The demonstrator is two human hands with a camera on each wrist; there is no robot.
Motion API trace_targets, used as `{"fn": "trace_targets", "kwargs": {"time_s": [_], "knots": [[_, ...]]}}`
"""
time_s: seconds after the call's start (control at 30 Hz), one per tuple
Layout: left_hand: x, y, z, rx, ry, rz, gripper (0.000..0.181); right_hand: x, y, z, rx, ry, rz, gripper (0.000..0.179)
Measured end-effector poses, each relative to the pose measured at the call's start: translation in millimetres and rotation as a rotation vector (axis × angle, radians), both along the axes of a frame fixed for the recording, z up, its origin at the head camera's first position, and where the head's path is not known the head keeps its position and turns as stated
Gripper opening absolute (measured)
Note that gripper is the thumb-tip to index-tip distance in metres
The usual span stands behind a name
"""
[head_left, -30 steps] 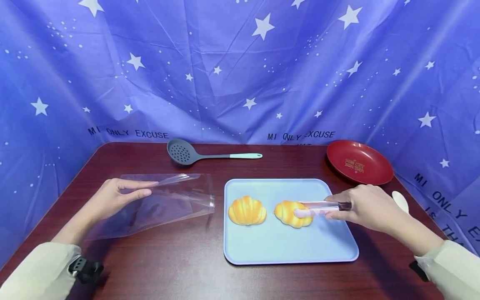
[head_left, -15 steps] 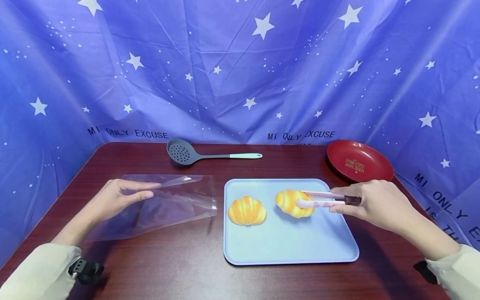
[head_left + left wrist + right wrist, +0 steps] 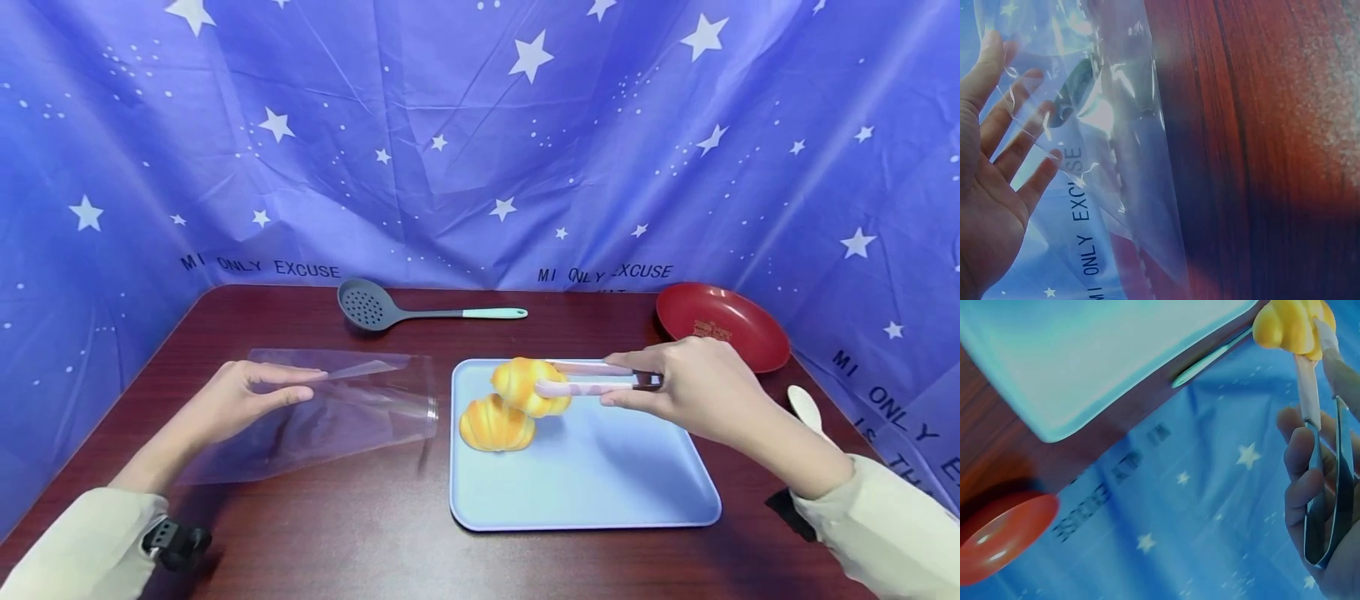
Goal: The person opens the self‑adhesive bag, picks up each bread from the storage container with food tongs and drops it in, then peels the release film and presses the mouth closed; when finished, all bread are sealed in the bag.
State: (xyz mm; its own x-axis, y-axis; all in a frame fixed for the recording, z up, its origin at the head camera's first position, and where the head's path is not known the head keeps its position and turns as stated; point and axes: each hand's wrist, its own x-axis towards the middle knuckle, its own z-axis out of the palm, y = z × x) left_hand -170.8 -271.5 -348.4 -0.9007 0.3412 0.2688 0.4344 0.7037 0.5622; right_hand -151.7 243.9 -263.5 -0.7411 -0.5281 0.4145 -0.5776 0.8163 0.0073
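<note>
My left hand point(image 3: 243, 400) has its thumb and fingers straight and apart at a clear plastic bag point(image 3: 360, 408). In the left wrist view the film of the bag point(image 3: 1129, 131) lies over the fingertips of my spread left hand point(image 3: 1004, 156). My right hand point(image 3: 693, 387) grips pink-tipped tongs point(image 3: 592, 387), whose ends clamp a croissant point(image 3: 525, 387). This croissant hangs above the light-blue tray point(image 3: 600, 492), partly in front of a second croissant point(image 3: 495, 427) lying on it. The right wrist view shows the metal tongs point(image 3: 1313, 512) between my fingers and palm, with the croissant point(image 3: 1291, 325) at their tips.
A grey slotted skimmer point(image 3: 367, 307) with a mint handle lies at the back of the table. A red plate point(image 3: 738, 325) stands at the back right, and a white spoon point(image 3: 804, 407) lies beside my right forearm. A starry blue cloth point(image 3: 450, 183) hangs behind.
My right hand has lifted the croissant off the tray with the tongs and carried it left, above the other croissant. My left hand and the bag have barely moved.
</note>
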Motion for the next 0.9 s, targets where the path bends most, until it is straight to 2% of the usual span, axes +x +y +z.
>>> {"fn": "trace_targets", "kwargs": {"time_s": [0.2,0.43,0.6,0.9], "knots": [[0.4,0.6,-2.7,-0.015,-0.004,0.020,0.026,-4.7,-34.1,2.0,-0.011,-0.094,-0.002,0.040],[0.9,3.2,-4.6,-0.031,-0.021,0.047,0.028,-11.5,-65.3,-8.6,-0.012,-0.144,0.030,0.043],[1.7,4.1,-4.7,-0.032,-0.038,0.050,0.028,-15.6,-78.8,-12.8,-0.001,-0.139,0.049,0.043],[1.7,4.4,-4.6,-0.029,-0.024,0.050,0.029,-16.9,-84.6,-7.8,0.029,-0.113,0.050,0.042]]}}
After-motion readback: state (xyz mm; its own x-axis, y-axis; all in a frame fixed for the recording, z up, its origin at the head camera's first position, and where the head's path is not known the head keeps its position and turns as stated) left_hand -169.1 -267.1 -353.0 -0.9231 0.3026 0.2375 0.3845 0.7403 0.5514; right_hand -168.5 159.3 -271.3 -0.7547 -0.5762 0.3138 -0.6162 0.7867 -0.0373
